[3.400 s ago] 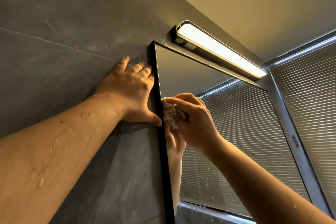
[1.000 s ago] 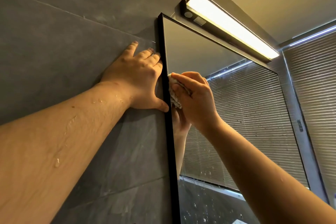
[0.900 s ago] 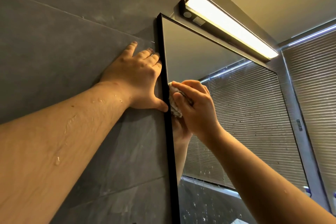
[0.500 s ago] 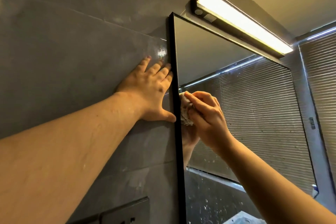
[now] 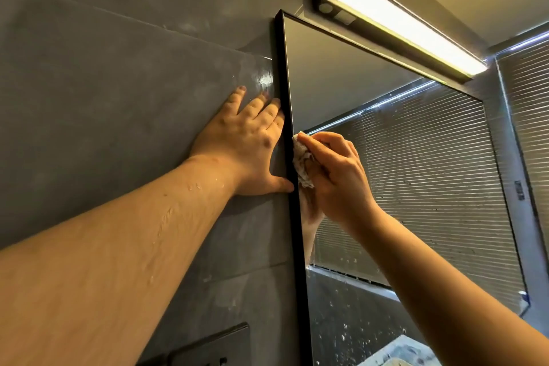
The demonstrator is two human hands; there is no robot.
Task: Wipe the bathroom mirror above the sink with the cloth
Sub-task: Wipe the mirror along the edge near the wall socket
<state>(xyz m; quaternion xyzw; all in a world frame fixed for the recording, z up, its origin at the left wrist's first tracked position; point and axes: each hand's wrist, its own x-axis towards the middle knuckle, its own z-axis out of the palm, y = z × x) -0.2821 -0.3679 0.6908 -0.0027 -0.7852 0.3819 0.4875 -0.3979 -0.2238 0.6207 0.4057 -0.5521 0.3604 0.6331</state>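
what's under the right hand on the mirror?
A crumpled whitish cloth, pinched by the right hand against the black-framed mirror at its left edge. The glass beneath the cloth is hidden.

L hand (image 5: 246,142) flat, fingers spread; R hand (image 5: 335,175) curled, gripping.

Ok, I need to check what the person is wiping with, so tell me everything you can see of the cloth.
The cloth is a small, pale off-white rag, crumpled into a wad, its fabric looking thin and wrinkled. The right hand grips it, fingers curled over it, and holds it against the mirror glass right beside the black frame on the mirror's left edge. Most of it is hidden under the hand; only its left side shows.
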